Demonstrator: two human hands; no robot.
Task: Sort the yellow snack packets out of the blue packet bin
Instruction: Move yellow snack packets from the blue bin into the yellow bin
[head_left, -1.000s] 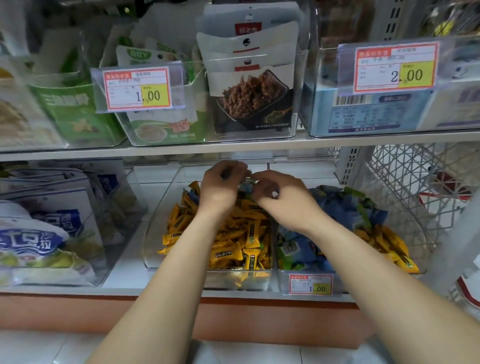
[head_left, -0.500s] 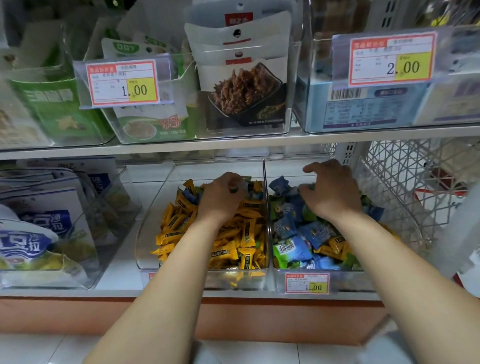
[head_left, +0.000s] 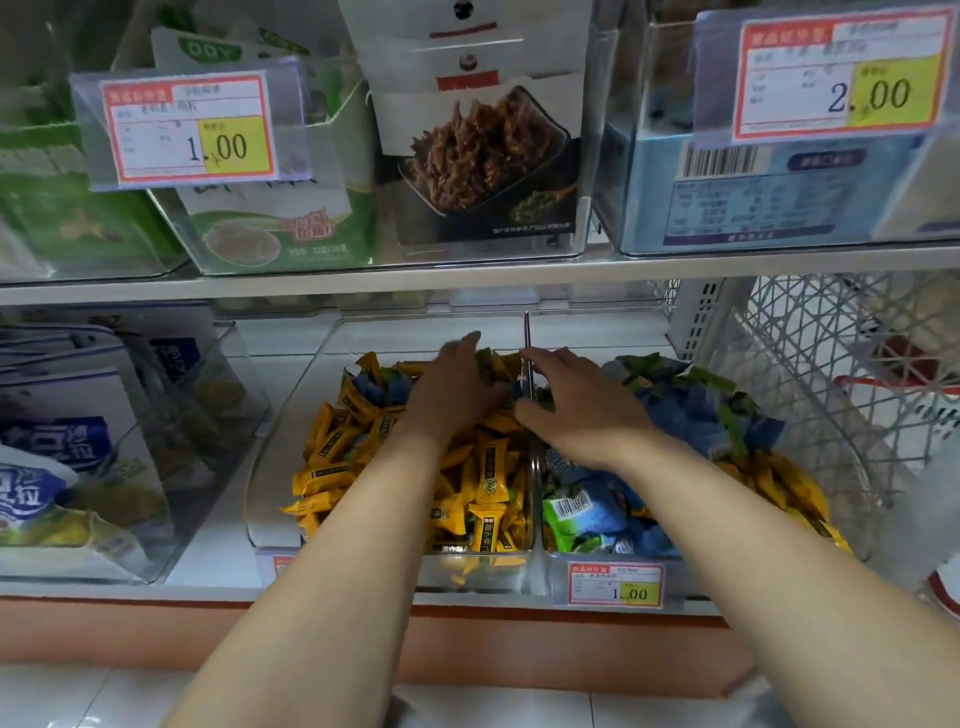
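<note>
- Left hand (head_left: 457, 387) left of the divider (head_left: 527, 332), fingers straight over the yellow pile (head_left: 332, 467), apparently empty.
- Right hand (head_left: 587, 415) just right of it, fingers spread.
- Stray yellow packets (head_left: 779, 483): in the blue packet bin (head_left: 691, 577), well right of the divider.

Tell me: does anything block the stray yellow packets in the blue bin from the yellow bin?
The stray yellow packets lie uncovered at the right of the blue bin. The bins' clear walls and a heap of blue packets stand between.

The lower shelf (head_left: 208, 577), across mid-frame, carries three clear bins side by side: left bin (head_left: 228, 395), centre bin (head_left: 280, 467), right bin (head_left: 597, 332).
</note>
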